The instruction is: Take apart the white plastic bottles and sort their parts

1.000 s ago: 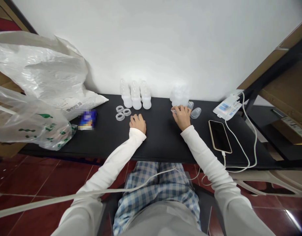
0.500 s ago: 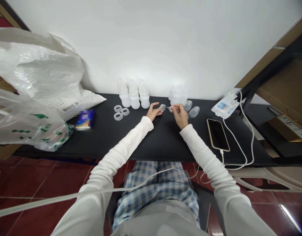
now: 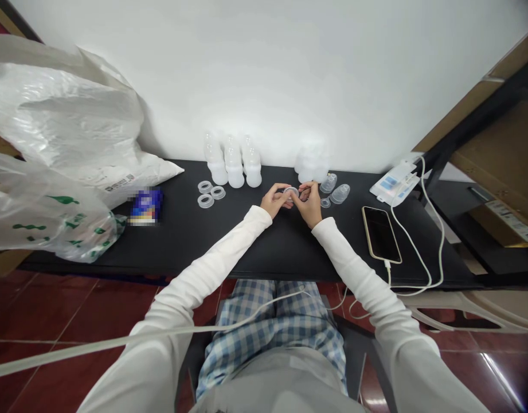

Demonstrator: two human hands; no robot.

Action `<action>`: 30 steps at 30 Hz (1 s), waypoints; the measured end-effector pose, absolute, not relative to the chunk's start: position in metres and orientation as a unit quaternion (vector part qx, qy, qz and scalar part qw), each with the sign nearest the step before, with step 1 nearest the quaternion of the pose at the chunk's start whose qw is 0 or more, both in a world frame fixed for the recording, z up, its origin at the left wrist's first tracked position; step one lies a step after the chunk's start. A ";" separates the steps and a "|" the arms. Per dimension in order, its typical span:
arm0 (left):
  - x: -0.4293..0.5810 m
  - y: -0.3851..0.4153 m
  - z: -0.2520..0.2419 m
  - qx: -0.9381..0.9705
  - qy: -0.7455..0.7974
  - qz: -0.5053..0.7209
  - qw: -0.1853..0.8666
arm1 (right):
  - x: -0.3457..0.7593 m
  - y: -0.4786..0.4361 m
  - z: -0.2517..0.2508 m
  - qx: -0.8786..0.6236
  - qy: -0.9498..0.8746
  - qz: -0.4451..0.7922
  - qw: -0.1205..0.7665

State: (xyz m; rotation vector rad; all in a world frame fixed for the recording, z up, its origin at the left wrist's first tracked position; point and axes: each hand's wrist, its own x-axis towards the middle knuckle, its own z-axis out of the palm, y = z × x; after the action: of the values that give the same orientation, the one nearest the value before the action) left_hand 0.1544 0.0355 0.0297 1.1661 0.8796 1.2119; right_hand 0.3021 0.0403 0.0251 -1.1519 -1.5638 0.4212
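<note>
My left hand (image 3: pixel 277 198) and my right hand (image 3: pixel 310 201) meet over the middle of the black table (image 3: pixel 264 246). Between them the fingers of both are closed on a translucent bottle collar ring (image 3: pixel 292 193), partly hidden by my thumbs. Whether a teat sits inside it, I cannot make out. Just right of my right hand lie two clear domed caps (image 3: pixel 340 194) and a small clear teat-like piece (image 3: pixel 325 202). Behind that hand stand several frosted white bottles (image 3: pixel 311 163). To the left are three loose collar rings (image 3: pixel 206 201) and three capped baby bottles (image 3: pixel 235 166).
A phone (image 3: pixel 381 234) on a white charging cable (image 3: pixel 435 252) and a white-and-blue packet (image 3: pixel 395 182) lie at the right. Large plastic bags (image 3: pixel 66 126) and a blue pack (image 3: pixel 147 205) take up the left end. A white wall (image 3: pixel 264 74) rises behind.
My hands have come together. The clear pieces held apart in each hand are now joined or gathered between my fingers. A small clear piece by the caps has become visible.
</note>
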 end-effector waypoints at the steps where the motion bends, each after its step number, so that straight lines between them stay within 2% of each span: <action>1: 0.155 0.035 0.029 0.497 0.382 0.525 0.576 | 0.301 0.040 0.025 -0.484 -0.660 0.188 0.543; 8: 0.155 0.035 0.026 0.495 0.402 0.539 0.550 | 0.298 0.032 0.034 -0.468 -0.691 0.252 0.490; 18: 0.152 0.035 0.021 0.509 0.436 0.534 0.515 | 0.296 0.035 0.029 -0.477 -0.699 0.255 0.468; 30: 0.155 0.039 0.019 0.496 0.400 0.541 0.549 | 0.302 0.037 0.029 -0.467 -0.671 0.293 0.495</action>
State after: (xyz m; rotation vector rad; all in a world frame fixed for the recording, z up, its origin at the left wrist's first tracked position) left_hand 0.1545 0.0390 0.0191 1.1756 0.9477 1.2812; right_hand 0.3019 0.0369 0.0286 -1.1315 -1.6264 0.7107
